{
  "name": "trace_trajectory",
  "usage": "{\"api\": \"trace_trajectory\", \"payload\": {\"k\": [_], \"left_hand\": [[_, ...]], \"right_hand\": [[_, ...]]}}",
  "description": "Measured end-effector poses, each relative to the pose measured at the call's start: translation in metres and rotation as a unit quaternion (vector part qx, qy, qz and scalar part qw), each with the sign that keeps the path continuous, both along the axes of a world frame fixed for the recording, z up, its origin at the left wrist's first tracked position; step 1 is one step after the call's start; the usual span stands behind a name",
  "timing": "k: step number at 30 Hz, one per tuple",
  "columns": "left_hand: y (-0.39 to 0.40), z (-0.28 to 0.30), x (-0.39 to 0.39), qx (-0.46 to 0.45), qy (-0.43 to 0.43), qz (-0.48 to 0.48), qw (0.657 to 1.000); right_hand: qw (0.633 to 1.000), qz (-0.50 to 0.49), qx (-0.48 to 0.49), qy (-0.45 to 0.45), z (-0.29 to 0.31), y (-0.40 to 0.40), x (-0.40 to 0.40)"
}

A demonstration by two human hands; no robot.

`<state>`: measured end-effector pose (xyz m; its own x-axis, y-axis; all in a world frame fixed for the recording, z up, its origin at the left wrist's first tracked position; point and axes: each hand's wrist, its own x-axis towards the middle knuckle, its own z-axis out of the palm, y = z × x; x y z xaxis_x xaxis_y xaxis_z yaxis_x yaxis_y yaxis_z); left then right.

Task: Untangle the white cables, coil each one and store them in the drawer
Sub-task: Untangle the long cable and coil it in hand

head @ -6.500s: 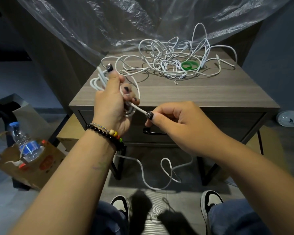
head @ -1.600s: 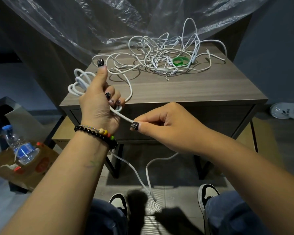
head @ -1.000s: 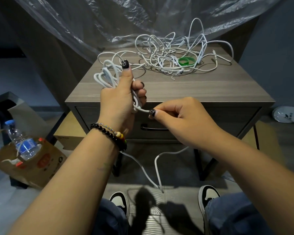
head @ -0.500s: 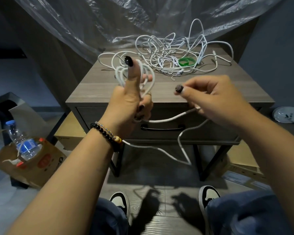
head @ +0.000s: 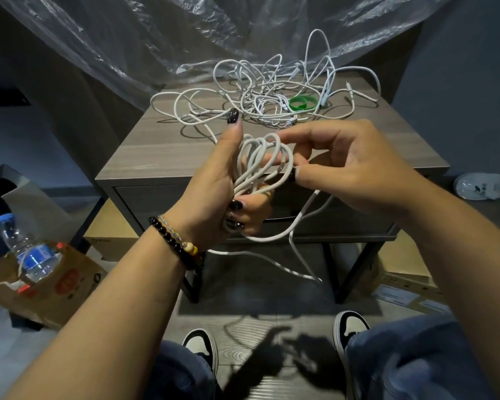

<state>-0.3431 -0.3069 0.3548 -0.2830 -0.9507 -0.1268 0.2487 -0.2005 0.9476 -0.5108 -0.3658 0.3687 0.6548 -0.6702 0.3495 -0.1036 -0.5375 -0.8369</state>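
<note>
Fingers of the left hand (head: 214, 186) curl around a coiled white cable (head: 260, 166) above the closed drawer (head: 156, 200), while the right hand (head: 350, 166) pinches its outermost loop

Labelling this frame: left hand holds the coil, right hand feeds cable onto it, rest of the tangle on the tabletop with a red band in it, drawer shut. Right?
One thing is off: the band in the tangle is green, not red, as the head view shows. The rest stands: the left hand holds the coil, the right hand feeds cable onto it, and the drawer is shut.
</note>
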Motion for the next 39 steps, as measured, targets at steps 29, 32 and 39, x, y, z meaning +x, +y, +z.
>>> {"api": "trace_trajectory", "payload": {"k": [29,32,39], "left_hand": [[0.009,-0.008,0.011,-0.187,-0.481,0.024,0.856],[0.009,-0.010,0.011,-0.210,-0.557,0.023,0.803],[0.009,-0.006,0.006,-0.255,-0.589,0.089,0.761]], "right_hand": [[0.983,0.015,0.137,0.120,-0.002,-0.002,0.003],[0.981,0.024,0.134,0.134,-0.004,-0.003,0.005],[0.985,0.006,0.161,0.061,-0.007,-0.005,0.007]]}}
